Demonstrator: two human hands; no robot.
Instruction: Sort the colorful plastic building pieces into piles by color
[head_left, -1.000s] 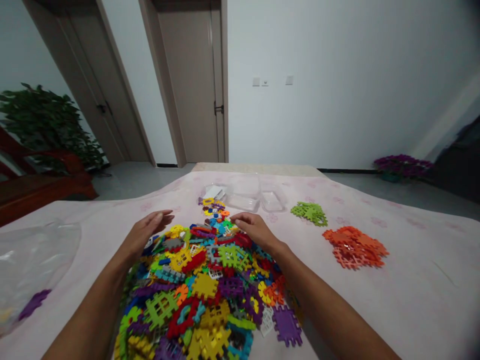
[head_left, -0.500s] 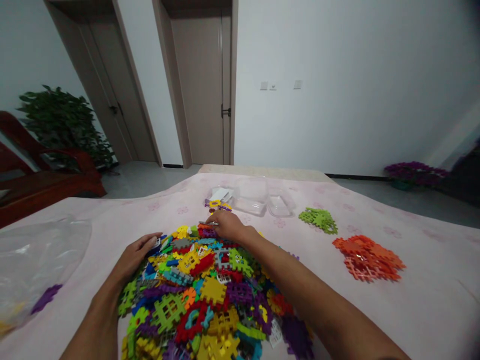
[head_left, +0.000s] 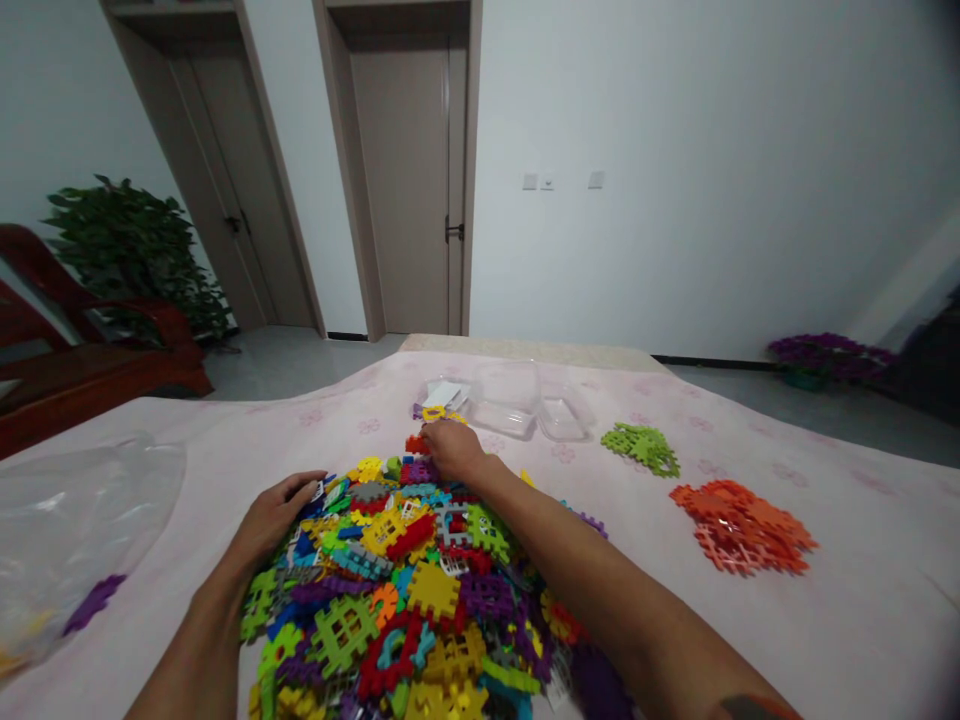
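A big heap of plastic interlocking building pieces (head_left: pixel 431 590) in many colours lies in front of me on the cloth. My right hand (head_left: pixel 454 450) is at the heap's far edge, its fingers closed on an orange-red building piece (head_left: pixel 416 444). Part of that piece is hidden by the fingers. Along the heap's left edge rests my left hand (head_left: pixel 279 510), fingers loosely stretched and touching the outer pieces, with nothing visible in its grip. Just beyond my right hand are some yellow and purple pieces (head_left: pixel 433 412).
Clear plastic containers (head_left: pixel 506 418) stand at the back. To the right lie a green pile (head_left: pixel 641 448) and an orange pile (head_left: pixel 742 527) of pieces. On the left, a clear plastic bag (head_left: pixel 82 530) lies beside a purple piece (head_left: pixel 94 603). A pink flowered tablecloth (head_left: pixel 585 520) covers the table.
The orange-red piece now shows raised above the heap at my right fingertips. My left hand has hardly moved. The whole view has shifted slightly.
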